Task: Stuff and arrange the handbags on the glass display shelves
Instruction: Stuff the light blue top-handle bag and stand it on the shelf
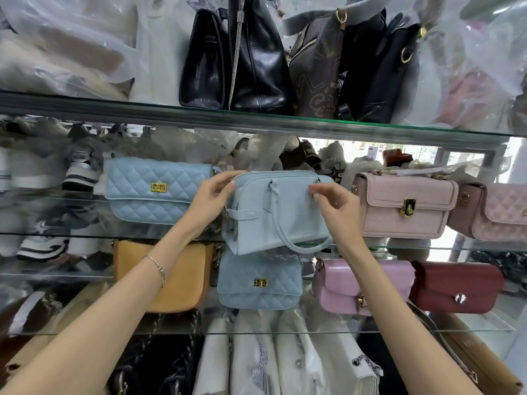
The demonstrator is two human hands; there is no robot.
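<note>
A smooth light blue handbag (pixel 281 215) with looped handles stands tilted on the middle glass shelf (pixel 413 248), its lower edge hanging over the shelf's front. My left hand (pixel 212 196) holds its upper left corner, thumb and fingers curled round the edge. My right hand (pixel 336 208) pinches the bag's top right edge near the handle ring. A quilted light blue flap bag (pixel 155 191) stands just to the left, a pale pink bag (pixel 405 205) with a gold lock to the right.
Black and brown bags (pixel 256 58) crowd the upper shelf beside plastic-wrapped ones. Below stand an orange bag (pixel 171 276), a small quilted blue bag (pixel 259 280), a pink bag (pixel 362 283) and a dark red bag (pixel 456 286). White wrapped bags fill the bottom.
</note>
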